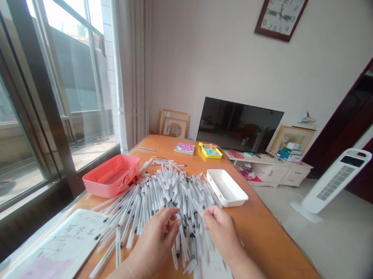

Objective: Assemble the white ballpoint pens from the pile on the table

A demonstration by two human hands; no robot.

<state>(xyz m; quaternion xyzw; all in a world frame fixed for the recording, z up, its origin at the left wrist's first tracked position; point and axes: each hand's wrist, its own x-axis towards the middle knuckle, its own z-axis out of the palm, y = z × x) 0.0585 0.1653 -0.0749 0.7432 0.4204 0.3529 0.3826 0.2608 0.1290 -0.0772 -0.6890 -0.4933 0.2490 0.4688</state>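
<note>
On the left I see a notebook [61, 243] near, a red tray [103, 188] farther off. Pens [161, 184] lie heaped in the middle. Over their near side, the left hand [157, 238] curls loosely; the right hand [221, 229] bends closed. Whether either grips a pen, I cannot tell. A white tray [233, 200] sits right of the heap.

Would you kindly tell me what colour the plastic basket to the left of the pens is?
The basket is coral red, best seen in the head view.
</note>
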